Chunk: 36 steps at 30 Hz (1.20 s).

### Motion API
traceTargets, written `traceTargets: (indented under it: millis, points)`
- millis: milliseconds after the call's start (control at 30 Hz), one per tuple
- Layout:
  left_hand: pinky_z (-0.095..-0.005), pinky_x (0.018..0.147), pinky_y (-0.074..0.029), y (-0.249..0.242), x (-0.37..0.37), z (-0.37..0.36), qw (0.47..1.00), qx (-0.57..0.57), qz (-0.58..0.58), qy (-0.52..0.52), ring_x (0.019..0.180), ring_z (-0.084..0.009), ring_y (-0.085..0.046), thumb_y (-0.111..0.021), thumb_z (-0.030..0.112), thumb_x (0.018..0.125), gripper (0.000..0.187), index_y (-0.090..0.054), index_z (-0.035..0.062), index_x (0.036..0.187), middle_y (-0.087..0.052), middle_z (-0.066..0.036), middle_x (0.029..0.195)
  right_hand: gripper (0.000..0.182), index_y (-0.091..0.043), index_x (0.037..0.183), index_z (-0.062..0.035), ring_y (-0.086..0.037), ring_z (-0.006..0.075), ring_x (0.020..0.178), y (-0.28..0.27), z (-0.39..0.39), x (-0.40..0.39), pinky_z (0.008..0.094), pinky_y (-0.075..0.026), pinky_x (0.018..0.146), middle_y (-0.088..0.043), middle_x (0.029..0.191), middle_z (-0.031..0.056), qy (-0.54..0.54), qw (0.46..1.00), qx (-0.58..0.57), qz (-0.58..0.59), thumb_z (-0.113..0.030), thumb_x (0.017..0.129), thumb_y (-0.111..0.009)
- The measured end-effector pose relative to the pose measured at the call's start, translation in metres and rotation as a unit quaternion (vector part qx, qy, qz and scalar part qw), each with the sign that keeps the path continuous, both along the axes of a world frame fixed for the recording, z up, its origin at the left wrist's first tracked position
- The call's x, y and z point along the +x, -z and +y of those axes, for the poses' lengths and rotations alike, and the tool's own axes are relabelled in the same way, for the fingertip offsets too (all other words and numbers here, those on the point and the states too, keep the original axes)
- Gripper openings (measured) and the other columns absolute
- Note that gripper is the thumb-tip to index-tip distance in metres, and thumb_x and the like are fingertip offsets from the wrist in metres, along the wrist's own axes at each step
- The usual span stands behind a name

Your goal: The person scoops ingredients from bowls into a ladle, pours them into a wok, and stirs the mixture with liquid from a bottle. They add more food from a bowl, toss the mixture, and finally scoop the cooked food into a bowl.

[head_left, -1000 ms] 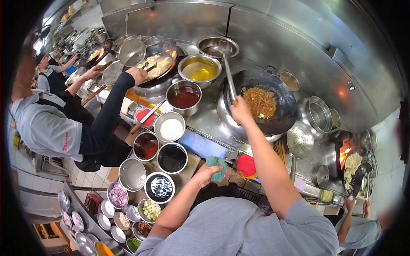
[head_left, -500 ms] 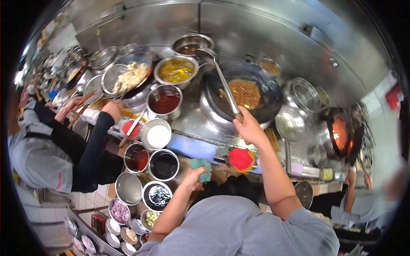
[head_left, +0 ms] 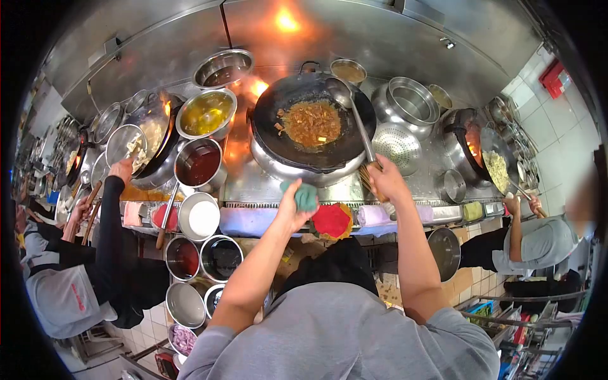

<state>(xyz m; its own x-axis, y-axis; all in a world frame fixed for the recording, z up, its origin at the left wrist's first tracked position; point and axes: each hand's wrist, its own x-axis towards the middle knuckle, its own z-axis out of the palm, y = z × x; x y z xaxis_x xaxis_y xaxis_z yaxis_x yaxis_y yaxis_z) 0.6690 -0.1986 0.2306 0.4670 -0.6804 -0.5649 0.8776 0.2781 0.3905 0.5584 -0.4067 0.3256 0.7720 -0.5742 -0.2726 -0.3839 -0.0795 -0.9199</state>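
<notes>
My right hand [head_left: 387, 179] is wrapped round the wooden end of a long ladle [head_left: 361, 123]. The ladle's bowl hangs over the back right of a black wok [head_left: 269, 133]. In the wok lies brown, saucy food [head_left: 311, 123] with a small yellow piece on it. My left hand [head_left: 290, 209] grips a folded green cloth [head_left: 305, 197], just in front of the wok's near rim and apart from it. A red cloth pad [head_left: 332, 220] lies at the counter edge between my hands.
Flame [head_left: 258, 87] shows behind the wok's left side. To the left stand a bowl of yellow oil [head_left: 206, 115], a pot of red sauce [head_left: 198, 162] and several other pots. A perforated strainer [head_left: 396, 149] lies right. Co-workers stand at woks on both sides.
The ladle has swung from over the bowls behind the wok to the wok's right side. My left hand with the cloth has moved nearer the wok. Flames now show, and my view has shifted.
</notes>
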Motion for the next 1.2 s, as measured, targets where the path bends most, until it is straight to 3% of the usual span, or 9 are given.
traceTargets:
  millis: [200,300,400,467,500,567,800,1033,1200]
  points:
    - [-0.0402,0.075,-0.051,-0.008,0.037,-0.063,0.998,0.049,0.011,0.031,0.086,-0.0230,-0.056,-0.047,0.059,0.082,0.050,-0.053,0.0105,0.095,-0.055,-0.009,0.093,0.014,-0.047,0.099,-0.0097,-0.046,0.0102,0.046,0.045,-0.004,0.065,0.0266,-0.042,0.040,-0.050,0.065,0.0014,-0.023,0.946,0.317,-0.061,-0.022,0.093,-0.049]
    - [-0.0440,0.079,-0.049,-0.001,0.041,-0.072,0.996,0.028,0.028,0.086,0.086,-0.0244,-0.053,-0.051,0.054,0.082,0.045,-0.053,0.0110,0.094,-0.053,-0.009,0.093,0.018,-0.049,0.107,-0.0100,-0.044,0.0095,0.044,0.045,-0.003,0.041,0.0253,-0.040,0.039,-0.049,0.064,0.0004,-0.070,0.951,0.299,-0.020,-0.021,0.093,-0.048]
    - [-0.0448,0.078,-0.049,0.005,0.040,-0.084,0.993,0.047,0.039,0.097,0.083,-0.0240,-0.053,-0.057,0.041,0.082,0.033,-0.053,0.0100,0.092,-0.053,-0.009,0.090,0.032,-0.048,0.122,-0.0108,-0.043,0.0075,0.043,0.007,-0.019,-0.018,0.0234,-0.039,0.039,-0.048,0.061,-0.0005,-0.133,0.975,0.171,0.039,-0.020,0.091,-0.049]
    - [-0.0448,0.077,-0.049,0.015,0.047,-0.095,0.993,0.040,0.077,0.085,0.078,-0.0238,-0.052,-0.060,0.027,0.079,0.022,-0.053,0.0091,0.090,-0.053,-0.009,0.085,0.044,-0.044,0.130,-0.0108,-0.056,0.0199,0.050,-0.020,-0.024,-0.042,0.0318,-0.047,0.048,-0.057,0.066,0.0091,-0.134,0.975,-0.086,0.158,-0.021,0.088,-0.051]
    - [-0.0445,0.077,-0.049,0.025,0.051,-0.104,0.995,0.052,0.077,0.045,0.077,-0.0240,-0.052,-0.059,0.025,0.079,0.019,-0.053,0.0091,0.089,-0.053,-0.008,0.083,0.044,-0.044,0.130,-0.0108,-0.056,0.0199,0.050,-0.013,-0.025,-0.040,0.0318,-0.047,0.048,-0.057,0.066,0.0091,-0.134,0.974,-0.083,0.162,-0.021,0.088,-0.051]
    - [-0.0430,0.077,-0.049,0.035,0.052,-0.109,0.995,0.065,0.072,-0.004,0.075,-0.0243,-0.052,-0.058,0.023,0.080,0.016,-0.052,0.0090,0.087,-0.054,-0.008,0.080,0.048,-0.042,0.131,-0.0091,-0.062,0.0296,0.070,0.010,-0.026,-0.021,0.0368,-0.049,0.066,-0.063,0.083,0.0163,-0.124,0.893,-0.425,0.075,-0.023,0.087,-0.052]
    - [-0.0464,0.079,-0.050,0.003,0.040,-0.086,0.998,-0.012,0.063,-0.007,0.087,-0.0275,-0.055,-0.056,0.022,0.084,0.019,-0.050,0.0075,0.095,-0.056,-0.011,0.091,0.048,-0.042,0.132,-0.0152,-0.059,0.0379,0.089,0.054,-0.014,-0.016,0.0462,-0.045,0.078,-0.062,0.095,0.0194,-0.157,0.933,-0.317,0.057,-0.023,0.086,-0.052]
    - [-0.0419,0.071,-0.054,0.068,0.068,-0.124,0.996,0.058,0.069,0.003,0.075,-0.0269,-0.057,-0.051,0.015,0.081,0.012,-0.049,0.0035,0.082,-0.054,-0.013,0.079,0.058,-0.029,0.138,-0.0187,-0.059,0.0391,0.075,0.002,0.013,-0.103,0.0464,-0.046,0.067,-0.062,0.082,0.0176,-0.136,0.879,-0.406,0.212,-0.012,0.085,-0.049]
    - [-0.0412,0.071,-0.053,-0.001,-0.011,-0.059,0.991,0.000,0.128,0.025,0.076,-0.0255,-0.056,-0.050,0.018,0.083,0.010,-0.050,0.0078,0.083,-0.055,-0.008,0.081,0.055,-0.047,0.130,-0.0187,-0.058,0.0271,0.063,-0.118,-0.024,-0.174,0.0329,-0.046,0.064,-0.059,0.071,0.0114,-0.230,0.904,-0.314,0.179,-0.006,0.078,-0.060]
